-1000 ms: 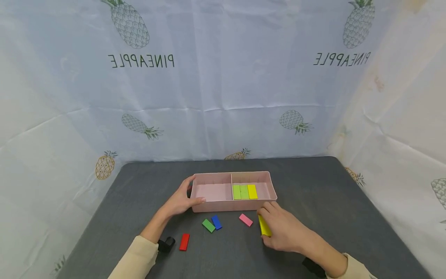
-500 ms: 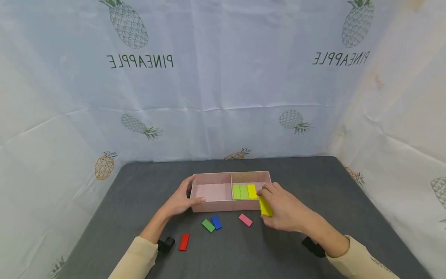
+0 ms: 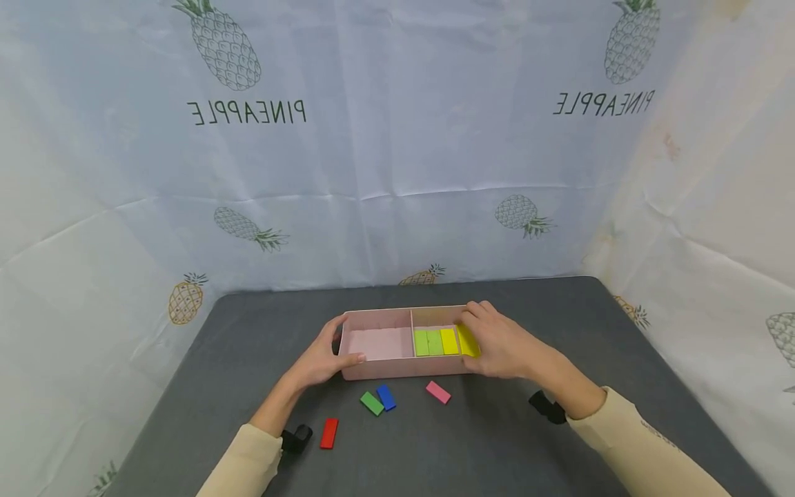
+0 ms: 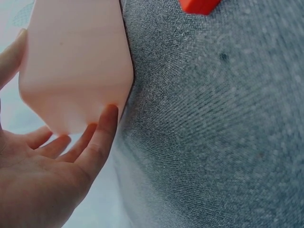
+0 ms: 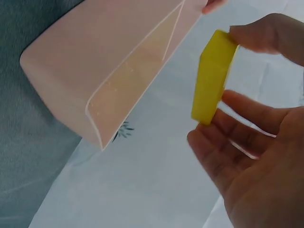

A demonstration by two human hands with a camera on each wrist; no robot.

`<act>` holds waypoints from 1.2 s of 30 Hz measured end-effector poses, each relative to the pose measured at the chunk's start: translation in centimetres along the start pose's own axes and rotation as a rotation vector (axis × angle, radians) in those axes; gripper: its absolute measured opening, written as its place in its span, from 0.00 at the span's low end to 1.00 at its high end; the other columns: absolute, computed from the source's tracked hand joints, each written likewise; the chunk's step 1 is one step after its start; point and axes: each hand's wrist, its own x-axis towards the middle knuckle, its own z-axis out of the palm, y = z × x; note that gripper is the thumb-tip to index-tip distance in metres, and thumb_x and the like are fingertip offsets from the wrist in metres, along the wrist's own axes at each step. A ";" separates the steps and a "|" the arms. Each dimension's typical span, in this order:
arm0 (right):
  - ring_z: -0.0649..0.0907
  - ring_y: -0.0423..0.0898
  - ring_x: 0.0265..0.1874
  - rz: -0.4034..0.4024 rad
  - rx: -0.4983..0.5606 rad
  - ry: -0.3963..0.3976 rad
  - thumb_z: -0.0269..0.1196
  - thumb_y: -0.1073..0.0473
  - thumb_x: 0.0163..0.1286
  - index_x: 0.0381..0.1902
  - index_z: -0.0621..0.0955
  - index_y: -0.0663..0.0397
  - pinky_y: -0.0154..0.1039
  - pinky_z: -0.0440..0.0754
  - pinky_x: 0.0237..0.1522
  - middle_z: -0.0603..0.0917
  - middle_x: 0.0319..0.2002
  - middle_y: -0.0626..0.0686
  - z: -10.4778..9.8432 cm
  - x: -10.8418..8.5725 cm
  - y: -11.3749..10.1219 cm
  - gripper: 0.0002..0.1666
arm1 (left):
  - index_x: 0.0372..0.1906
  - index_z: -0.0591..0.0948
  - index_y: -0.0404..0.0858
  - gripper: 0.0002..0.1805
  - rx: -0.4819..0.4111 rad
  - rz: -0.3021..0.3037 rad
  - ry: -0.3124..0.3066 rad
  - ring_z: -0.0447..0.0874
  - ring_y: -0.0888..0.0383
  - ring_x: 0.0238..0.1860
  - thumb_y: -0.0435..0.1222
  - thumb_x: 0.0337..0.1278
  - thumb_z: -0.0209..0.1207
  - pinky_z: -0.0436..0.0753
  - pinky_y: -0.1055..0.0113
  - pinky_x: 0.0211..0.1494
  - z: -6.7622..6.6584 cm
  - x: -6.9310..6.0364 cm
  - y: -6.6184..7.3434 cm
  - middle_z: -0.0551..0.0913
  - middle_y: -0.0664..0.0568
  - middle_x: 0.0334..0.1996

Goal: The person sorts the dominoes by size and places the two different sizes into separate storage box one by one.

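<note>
A pale pink divided box [image 3: 379, 369] sits on the table. My left hand [image 3: 319, 355] grips its left end, thumb over the front rim and fingers against the end wall, as the left wrist view also shows. My right hand [image 3: 503, 345] pinches a yellow block [image 5: 213, 76] between thumb and fingertips. In the head view this block overlaps the right compartment; the right wrist view shows it raised above the rim. Inside that compartment, two light green blocks [image 3: 428, 342] and another yellow block [image 3: 449, 342] lie side by side. The left compartment [image 3: 380, 343] shows only its bare floor.
In front of the box lie a green block [image 3: 372, 403], a blue block [image 3: 386, 397] touching or nearly touching it, and a pink block [image 3: 438, 392]. Beside my left wrist is a red block [image 3: 329, 433]. A pineapple-printed cloth [image 3: 373, 152] hangs around the dark table [image 3: 528, 304].
My right hand has lifted the yellow block from in front of the box and carried it forward, over the right compartment. The left hand and the box have stayed in place.
</note>
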 end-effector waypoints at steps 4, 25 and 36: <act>0.73 0.49 0.49 0.008 0.015 -0.023 0.73 0.55 0.56 0.58 0.78 0.58 0.46 0.79 0.50 0.78 0.51 0.51 0.0 0.8 0.6 0.32 | 0.82 0.51 0.42 0.55 0.002 -0.003 0.000 0.59 0.35 0.75 0.51 0.57 0.71 0.67 0.34 0.68 -0.1 -0.1 0.1 0.51 0.39 0.80; 0.73 0.50 0.46 0.100 0.028 -0.164 0.72 0.54 0.54 0.56 0.79 0.62 0.44 0.78 0.44 0.77 0.47 0.52 2.9 3.6 4.2 0.33 | 0.81 0.53 0.42 0.54 -0.008 0.000 0.011 0.61 0.35 0.74 0.48 0.57 0.71 0.67 0.34 0.67 0.2 0.1 0.0 0.52 0.39 0.79; 0.73 0.50 0.46 0.129 -0.011 -0.259 0.72 0.53 0.54 0.56 0.79 0.60 0.48 0.78 0.47 0.76 0.45 0.51 4.1 4.9 4.6 0.33 | 0.81 0.52 0.41 0.54 -0.006 0.007 0.011 0.61 0.34 0.74 0.48 0.57 0.71 0.66 0.33 0.68 0.1 0.1 0.1 0.52 0.39 0.79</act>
